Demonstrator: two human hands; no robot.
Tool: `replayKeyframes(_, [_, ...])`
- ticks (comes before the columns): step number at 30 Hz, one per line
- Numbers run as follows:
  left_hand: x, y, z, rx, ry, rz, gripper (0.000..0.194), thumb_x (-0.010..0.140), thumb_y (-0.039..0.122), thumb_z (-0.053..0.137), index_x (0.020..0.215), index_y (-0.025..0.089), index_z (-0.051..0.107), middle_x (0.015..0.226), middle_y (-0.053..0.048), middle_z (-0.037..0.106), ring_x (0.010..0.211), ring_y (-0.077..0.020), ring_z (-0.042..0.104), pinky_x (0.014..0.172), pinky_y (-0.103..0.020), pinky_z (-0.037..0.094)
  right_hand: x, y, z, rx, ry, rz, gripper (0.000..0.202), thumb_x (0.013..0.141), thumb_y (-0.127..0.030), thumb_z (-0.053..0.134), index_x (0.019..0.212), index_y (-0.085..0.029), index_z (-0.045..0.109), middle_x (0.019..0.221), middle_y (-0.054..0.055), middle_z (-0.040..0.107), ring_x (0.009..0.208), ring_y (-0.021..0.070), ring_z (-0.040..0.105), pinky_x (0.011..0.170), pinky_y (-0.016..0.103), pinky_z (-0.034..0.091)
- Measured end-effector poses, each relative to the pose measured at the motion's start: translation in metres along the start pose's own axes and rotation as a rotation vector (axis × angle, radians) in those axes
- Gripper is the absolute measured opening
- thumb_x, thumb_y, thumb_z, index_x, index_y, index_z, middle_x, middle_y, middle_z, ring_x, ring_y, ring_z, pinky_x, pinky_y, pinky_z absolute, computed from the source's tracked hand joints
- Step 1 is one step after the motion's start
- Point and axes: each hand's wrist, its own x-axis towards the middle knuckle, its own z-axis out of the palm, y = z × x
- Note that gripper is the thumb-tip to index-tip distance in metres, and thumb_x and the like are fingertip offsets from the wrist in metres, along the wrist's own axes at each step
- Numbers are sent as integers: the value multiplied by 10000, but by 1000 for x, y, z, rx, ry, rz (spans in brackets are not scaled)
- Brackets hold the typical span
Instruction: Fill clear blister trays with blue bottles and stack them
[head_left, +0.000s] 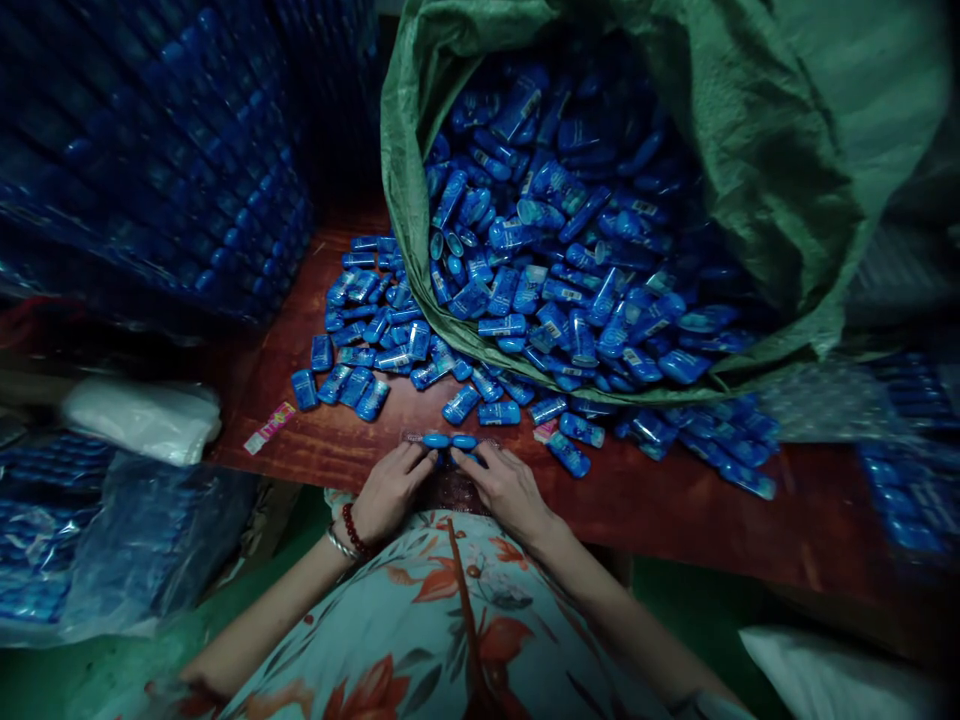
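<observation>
At the table's front edge, my left hand (391, 488) and my right hand (511, 490) are close together with fingers curled in. Each closes on a small blue plastic container: the left one (436, 440) and the right one (464, 441) lie end to end, seen edge-on. Clear plastic film (450, 495) seems to lie beneath them, between my hands. My fingers hide the containers' lower parts. Just beyond my hands, several loose blue containers (499, 413) with printed labels lie on the reddish wooden table (330, 450).
A big green woven sack (409, 190) lies open on the table, full of blue containers (555, 270). Tall plastic-wrapped stacks (150, 180) stand at left. A pink-and-white strip (268, 428) lies near the left edge. A white plastic bundle (142, 415) and wrapped packs (150, 540) sit lower left.
</observation>
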Motion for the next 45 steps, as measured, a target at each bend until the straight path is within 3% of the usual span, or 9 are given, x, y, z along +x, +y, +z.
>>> replayKeyframes(5, [5, 1, 1, 119, -89, -2, 267, 898, 152, 414, 1125, 160, 554, 1035, -118, 602, 926, -219, 547, 748, -357, 491, -12, 4, 3, 13, 129, 5, 393, 910, -229, 469, 1298, -280, 494, 1038, 61, 616, 923, 161, 584, 776, 266, 446])
replayKeyframes(10, [-3, -9, 1, 36, 116, -100, 291, 904, 208, 435, 1179, 204, 529, 1021, -93, 586, 885, -191, 557, 746, -321, 480, -10, 37, 1, 61, 267, 235, 366, 930, -183, 362, 1248, -230, 536, 956, 68, 580, 856, 163, 550, 758, 270, 448])
replayKeyframes(14, [-1, -38, -4, 19, 246, -511, 243, 915, 257, 398, 1068, 156, 558, 987, -101, 559, 915, -202, 560, 813, -335, 478, 9, 59, -1, -108, 116, 323, 324, 902, -295, 450, 1191, -192, 555, 1041, 123, 535, 910, 244, 495, 730, 347, 434])
replayKeyframes(18, [-1, -66, -2, 306, 97, -647, 357, 863, 359, 489, 1120, 117, 539, 1088, -160, 521, 944, -275, 534, 799, -406, 471, 23, 58, 2, -223, -40, 270, 301, 896, -303, 453, 1143, -153, 540, 1005, 131, 544, 894, 258, 486, 695, 349, 407])
replayKeyframes(22, [-10, -75, 12, 306, 31, -596, 327, 897, 256, 399, 1168, 121, 522, 1078, -158, 547, 945, -260, 539, 807, -398, 474, 17, 57, 9, -151, 8, 244, 308, 924, -288, 374, 1144, -117, 504, 980, 146, 561, 889, 250, 507, 731, 358, 419])
replayKeyframes(26, [-23, -70, 9, 57, 158, -526, 316, 919, 242, 348, 1177, 156, 508, 1050, -113, 585, 959, -215, 568, 843, -370, 487, -7, 56, 6, 167, 210, 297, 295, 939, -264, 336, 1189, -151, 444, 990, 114, 583, 904, 220, 565, 784, 352, 459])
replayKeyframes(30, [-41, -43, -17, -132, 229, -544, 276, 909, 247, 408, 1160, 178, 499, 992, -67, 617, 899, -171, 611, 791, -296, 512, -35, 42, -9, 437, 271, 393, 234, 895, -316, 471, 1096, -197, 478, 952, 68, 613, 833, 192, 611, 715, 306, 494])
replayKeyframes(35, [-51, 2, -25, -177, 142, -415, 196, 893, 182, 448, 1078, 192, 512, 970, -54, 603, 895, -143, 604, 788, -240, 507, -40, 17, -16, 567, 161, 237, 145, 891, -259, 486, 1016, -216, 547, 960, 53, 615, 910, 171, 597, 802, 283, 489])
replayKeyframes(45, [-23, 1, 6, 61, 10, -52, 311, 889, 116, 396, 1188, 142, 479, 997, -119, 594, 863, -189, 559, 757, -311, 512, -11, -13, -2, -88, 29, -69, 259, 904, -119, 389, 1058, -172, 591, 811, 69, 579, 745, 167, 543, 672, 277, 455])
